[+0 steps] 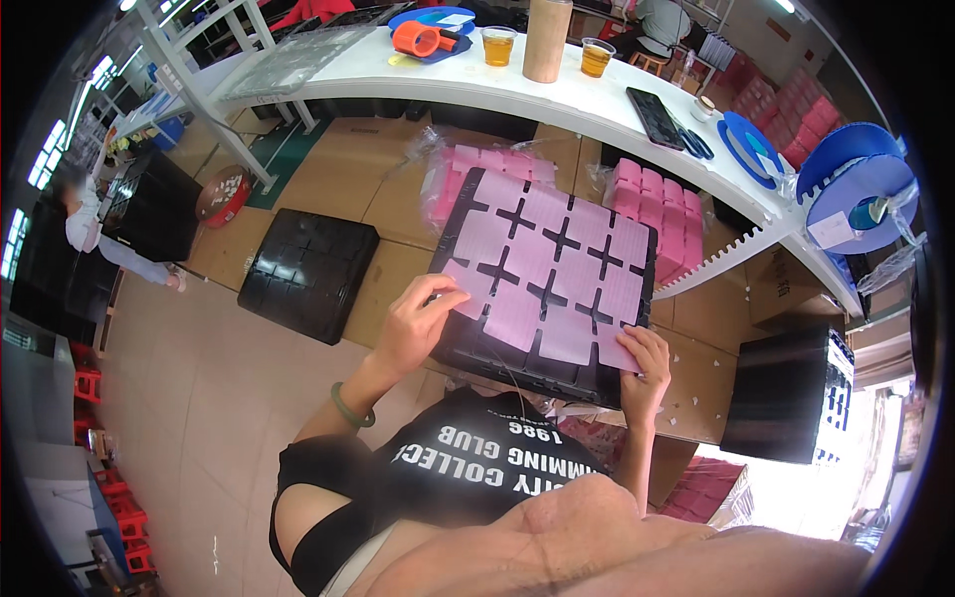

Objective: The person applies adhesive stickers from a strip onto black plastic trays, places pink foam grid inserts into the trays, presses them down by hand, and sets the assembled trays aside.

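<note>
In front of me a black tray (477, 343) lies tilted, bearing rows of square pink sheets (532, 254) with black cross-shaped gaps between them. My left hand (423, 318) is closed at the tray's near left corner, thumb and forefinger pinching the corner pink sheet (468, 287). At the near right corner my right hand (647, 366) has its fingers bent over the edge of another pink sheet (615, 348). Its thumb is partly hidden. A thin thread-like line hangs below the tray's near edge.
Stacked pink blocks (652, 209) stand behind the tray. Another black tray (306, 269) lies to the left on cardboard. Across the back runs a white bench (398, 75) with tape (416, 40), two cups, a phone (654, 117) and scissors. Blue reels (856, 199) hang at right.
</note>
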